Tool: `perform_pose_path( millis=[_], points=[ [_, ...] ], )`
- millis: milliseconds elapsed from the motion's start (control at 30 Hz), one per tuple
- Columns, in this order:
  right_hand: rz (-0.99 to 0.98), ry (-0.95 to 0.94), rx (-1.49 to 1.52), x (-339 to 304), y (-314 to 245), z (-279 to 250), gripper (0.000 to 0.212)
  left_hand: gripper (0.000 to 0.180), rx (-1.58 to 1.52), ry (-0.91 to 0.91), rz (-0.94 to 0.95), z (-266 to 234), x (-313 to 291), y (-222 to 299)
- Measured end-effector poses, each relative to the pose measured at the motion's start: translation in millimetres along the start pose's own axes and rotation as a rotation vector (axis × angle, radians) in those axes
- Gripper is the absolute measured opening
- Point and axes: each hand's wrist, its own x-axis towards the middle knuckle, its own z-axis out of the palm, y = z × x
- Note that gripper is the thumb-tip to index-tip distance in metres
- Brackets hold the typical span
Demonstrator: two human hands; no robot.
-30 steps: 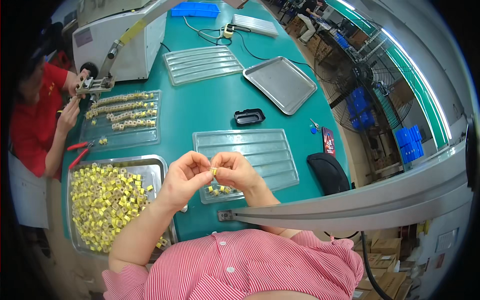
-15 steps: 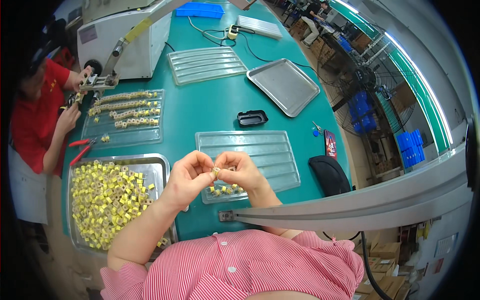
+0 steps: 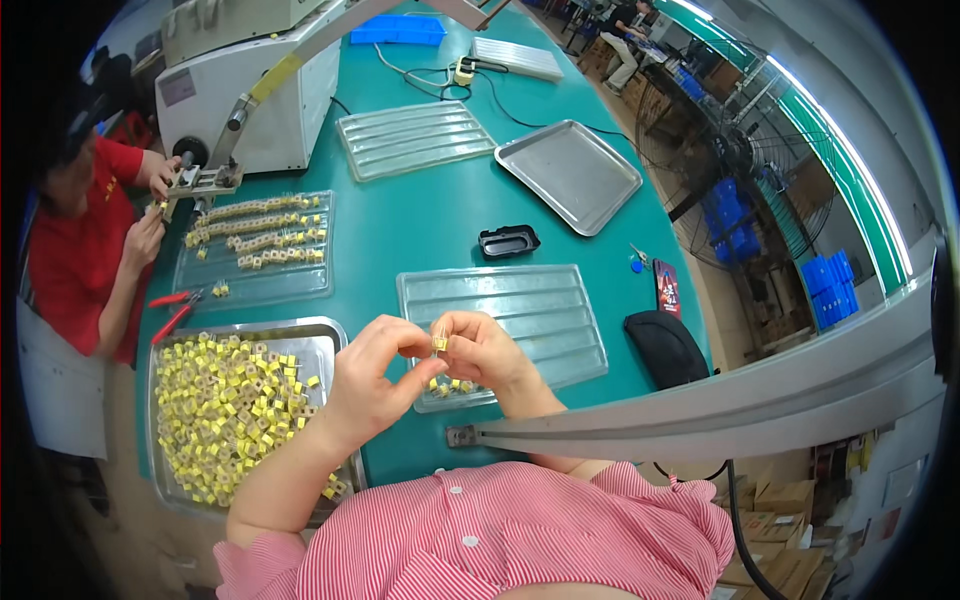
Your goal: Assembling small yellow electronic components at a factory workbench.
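Observation:
Just in front of me, my right hand (image 3: 482,348) pinches a small yellow-wrapped component (image 3: 440,343) with thin wire leads between thumb and fingertips. My left hand (image 3: 378,378) is close beside it, thumb and forefinger apart around the lower leads; whether they touch the leads is too small to tell. Beneath my hands lies a clear ribbed plastic tray (image 3: 530,310) with a few similar components (image 3: 460,386) at its near left end. To the left, a metal tray (image 3: 325,335) holds a heap of loose yellow components (image 3: 225,410).
A grey metal arm (image 3: 700,425) crosses at the right. Beyond my hands are a small black box (image 3: 508,241) and a bare metal tray (image 3: 570,175). A black pouch (image 3: 664,350) lies right. At left, a co-worker (image 3: 85,250) works at a machine beside red-handled pliers (image 3: 172,318).
My left thumb and forefinger have parted from the component and dropped slightly lower. The component now stands more upright in my right fingers. The co-worker's hands have shifted at the machine.

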Motion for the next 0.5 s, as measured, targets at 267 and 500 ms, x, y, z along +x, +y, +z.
perform_pose_path(
  millis=[267, 500],
  points=[
    [0.024, -0.025, 0.006, 0.2, -6.6, 2.6, 0.007, 0.019, 0.119, 0.023, 0.143, 2.2, 0.7, -4.5],
    [-0.011, -0.039, -0.060, -1.9, -9.0, 0.9, 0.007, 0.019, 0.193, 0.022, 0.184, 3.6, -2.3, -8.1]
  ],
)
